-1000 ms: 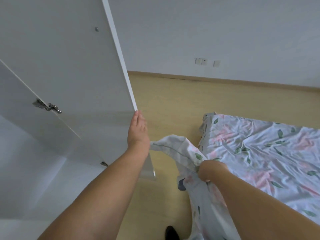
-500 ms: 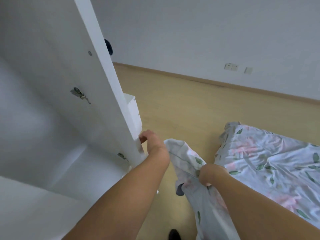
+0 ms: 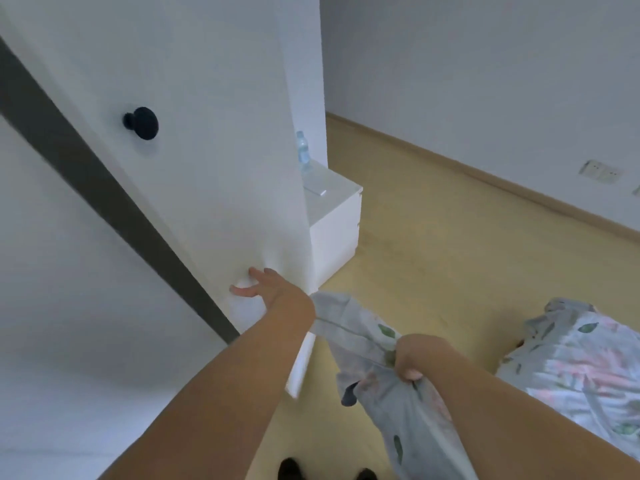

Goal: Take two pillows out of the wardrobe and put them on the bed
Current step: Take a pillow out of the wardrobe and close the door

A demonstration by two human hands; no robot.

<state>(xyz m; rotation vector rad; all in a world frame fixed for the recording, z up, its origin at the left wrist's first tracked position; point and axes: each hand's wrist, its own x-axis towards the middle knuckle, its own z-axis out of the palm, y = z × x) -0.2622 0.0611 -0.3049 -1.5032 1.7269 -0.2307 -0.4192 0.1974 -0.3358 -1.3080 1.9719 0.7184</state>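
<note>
while the left hand (image 3: pixel 268 287) lies flat against the white wardrobe door (image 3: pixel 194 140) with its fingers straight and spread, the left forearm stretches up from the bottom of the view. the right hand (image 3: pixel 417 356) is clenched around a bunched fold of the pillow (image 3: pixel 388 403), whose leaf-and-flower cover hangs down from the fist toward the wooden floor (image 3: pixel 450 254). a black round knob (image 3: pixel 142 123) sits higher on the door, beside a dark gap. beyond the door's edge a white bedside cabinet (image 3: pixel 332 216) carries a water bottle (image 3: pixel 302 147). the bed (image 3: pixel 581 368), in matching floral cloth, lies at the right, apart from the pillow.
</note>
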